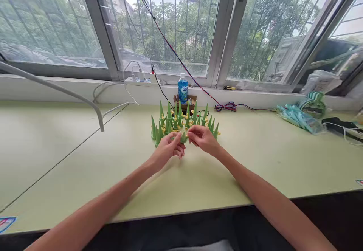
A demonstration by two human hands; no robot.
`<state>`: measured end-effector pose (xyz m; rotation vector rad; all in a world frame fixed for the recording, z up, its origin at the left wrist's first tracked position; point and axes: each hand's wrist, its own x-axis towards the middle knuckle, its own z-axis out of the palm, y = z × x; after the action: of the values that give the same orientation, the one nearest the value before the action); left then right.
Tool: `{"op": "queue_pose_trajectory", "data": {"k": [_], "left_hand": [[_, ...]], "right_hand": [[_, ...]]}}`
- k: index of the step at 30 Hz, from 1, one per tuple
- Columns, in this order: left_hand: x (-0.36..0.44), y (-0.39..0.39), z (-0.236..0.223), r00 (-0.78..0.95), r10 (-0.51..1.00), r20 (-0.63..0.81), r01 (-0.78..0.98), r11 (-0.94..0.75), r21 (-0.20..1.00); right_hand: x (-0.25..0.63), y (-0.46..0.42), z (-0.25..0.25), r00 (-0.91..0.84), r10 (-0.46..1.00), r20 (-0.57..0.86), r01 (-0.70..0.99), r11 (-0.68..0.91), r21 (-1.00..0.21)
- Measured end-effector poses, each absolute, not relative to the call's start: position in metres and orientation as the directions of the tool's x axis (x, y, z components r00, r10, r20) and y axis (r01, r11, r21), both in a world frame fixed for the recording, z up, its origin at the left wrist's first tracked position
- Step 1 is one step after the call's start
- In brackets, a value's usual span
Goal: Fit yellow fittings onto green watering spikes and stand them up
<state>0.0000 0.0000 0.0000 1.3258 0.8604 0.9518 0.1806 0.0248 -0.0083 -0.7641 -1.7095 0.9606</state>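
Observation:
My left hand (170,146) grips a green cone-shaped piece (183,137) between thumb and fingers, its point tilted up, just above the table. Close against its right side, my right hand (202,138) pinches what looks like a small yellow piece (187,133), mostly covered by the fingertips. Directly behind both hands stands a cluster of several upright green cones (169,115), many with small yellow parts around their lower halves. My hands hide some of the front ones.
Behind the cones are a small brown box (193,99) and a blue liquid bottle (183,89). A bundled cable (227,106) lies to the right. Plastic bags (300,118) and a tape roll (313,105) sit at far right. A grey tube (70,94) hangs over the left of the table (113,160).

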Motion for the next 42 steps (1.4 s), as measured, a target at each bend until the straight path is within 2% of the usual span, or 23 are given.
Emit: {"op": "queue_pose_trajectory", "data": {"k": [4, 8, 15, 17, 19, 25, 28, 30, 33, 36, 42], "left_hand": [[-0.001, 0.000, 0.001, 0.367, 0.928, 0.072, -0.047, -0.058, 0.997], [-0.002, -0.001, -0.003, 0.332, 0.923, 0.192, 0.056, -0.223, 0.973], [-0.002, 0.001, -0.011, 0.245, 0.858, 0.451, 0.343, -0.512, 0.787], [-0.002, 0.001, -0.010, 0.234, 0.830, 0.507, 0.377, -0.558, 0.739], [-0.001, 0.000, -0.009, 0.229, 0.828, 0.512, 0.368, -0.561, 0.742], [0.004, -0.005, -0.001, 0.160, 0.895, 0.417, 0.184, -0.442, 0.878], [0.004, -0.004, 0.004, 0.193, 0.938, 0.289, 0.030, -0.300, 0.954], [0.002, -0.003, 0.005, 0.276, 0.948, 0.160, -0.042, -0.154, 0.987], [0.000, -0.001, 0.004, 0.418, 0.909, -0.016, -0.094, 0.061, 0.994], [-0.001, 0.000, 0.003, 0.484, 0.866, -0.127, -0.113, 0.206, 0.972], [-0.001, 0.002, 0.002, 0.510, 0.840, -0.187, -0.161, 0.306, 0.938]], "right_hand": [[0.181, 0.025, -0.006, -0.311, 0.843, 0.438, 0.066, 0.479, -0.875], [0.181, 0.026, -0.007, -0.314, 0.852, 0.419, 0.074, 0.463, -0.883], [0.178, 0.022, -0.006, -0.330, 0.884, 0.330, 0.029, 0.359, -0.933], [0.177, 0.021, -0.004, -0.331, 0.891, 0.311, 0.002, 0.330, -0.944], [0.176, 0.020, -0.002, -0.325, 0.895, 0.305, -0.025, 0.314, -0.949], [0.174, 0.020, -0.001, -0.241, 0.905, 0.350, -0.049, 0.349, -0.936], [0.174, 0.020, -0.001, -0.204, 0.906, 0.371, -0.049, 0.369, -0.928], [0.175, 0.020, -0.001, -0.198, 0.898, 0.393, -0.047, 0.392, -0.919], [0.174, 0.019, -0.001, -0.216, 0.882, 0.419, -0.034, 0.422, -0.906], [0.174, 0.017, 0.000, -0.245, 0.869, 0.429, -0.023, 0.438, -0.899], [0.174, 0.017, -0.002, -0.272, 0.864, 0.424, -0.019, 0.436, -0.900]]}}
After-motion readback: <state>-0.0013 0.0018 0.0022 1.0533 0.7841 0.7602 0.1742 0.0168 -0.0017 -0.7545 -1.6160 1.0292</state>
